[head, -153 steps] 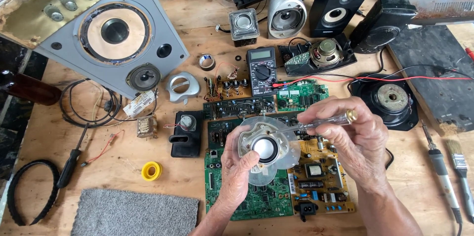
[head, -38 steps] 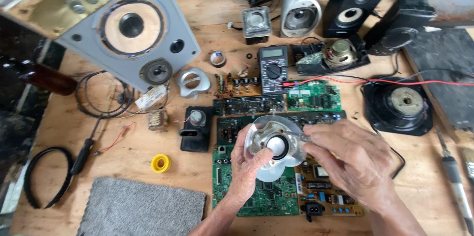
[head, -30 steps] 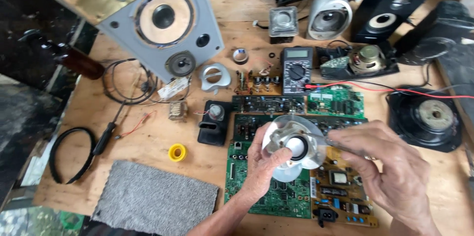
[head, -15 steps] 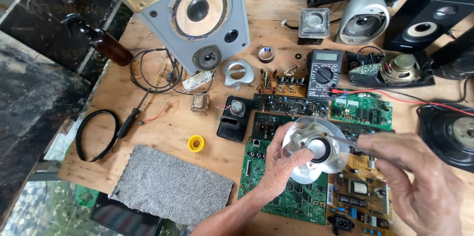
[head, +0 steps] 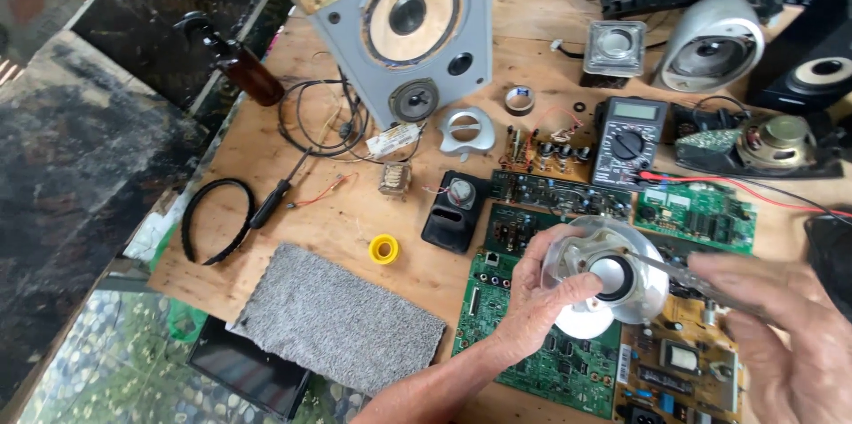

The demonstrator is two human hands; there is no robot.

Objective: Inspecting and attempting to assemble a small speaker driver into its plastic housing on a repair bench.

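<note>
Left hand: my left hand (head: 532,295) is closed around the rim of a small speaker driver (head: 608,277), thumb and fingers pinching its edge; I hold it above the green circuit boards.
Speaker driver: round, with a clear plastic frame, a pale cone and a shiny domed centre; it sits tilted toward me, over the near right part of the desk (head: 355,220).
Right hand: my right hand (head: 790,344) has its grip closed on a thin metal tool (head: 683,271), whose tip reaches the driver's centre.
Below the hands: a large green circuit board (head: 524,335) studded with small parts, and a brownish-yellow board (head: 683,362) beside it.
Desk: bare, pale plywood.
Left of the hands: a rough grey carpet square (head: 337,317), a small yellow tape roll (head: 383,249), a black rubber belt loop (head: 217,220).
Farther back: a grey speaker cabinet (head: 417,24) with a tan cone, a dark multimeter (head: 628,142) with red leads, a brown glass bottle (head: 244,69).
</note>
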